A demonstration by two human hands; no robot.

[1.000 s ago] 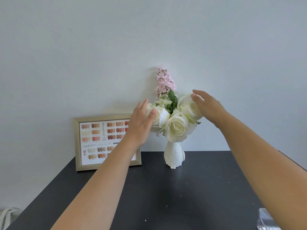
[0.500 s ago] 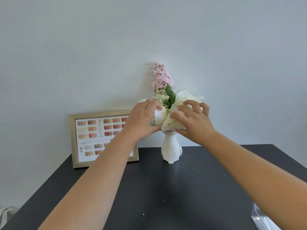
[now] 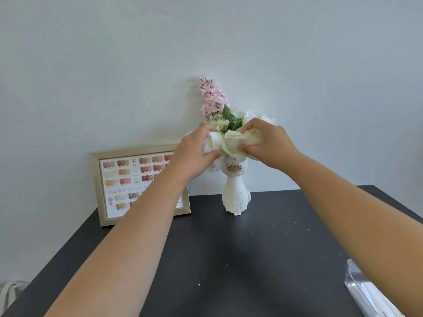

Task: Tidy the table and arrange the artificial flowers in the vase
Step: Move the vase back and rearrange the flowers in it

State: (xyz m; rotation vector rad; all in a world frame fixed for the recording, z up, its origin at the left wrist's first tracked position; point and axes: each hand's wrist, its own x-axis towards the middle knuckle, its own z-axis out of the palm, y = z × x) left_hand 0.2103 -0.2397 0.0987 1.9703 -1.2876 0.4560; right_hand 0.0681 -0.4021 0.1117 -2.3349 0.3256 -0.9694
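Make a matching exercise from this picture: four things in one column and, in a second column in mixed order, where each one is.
Things
1. vase
2. frame
3. pink sprig
4. clear box

Places
A. at the table's near right edge
B. rising above the white flowers
C. leaning on the wall, left of the vase
D. upright at the back of the table, below both hands

Pairs: 1-D, 2-C, 3-B, 4-A

The left hand and right hand both grip the white flowers.
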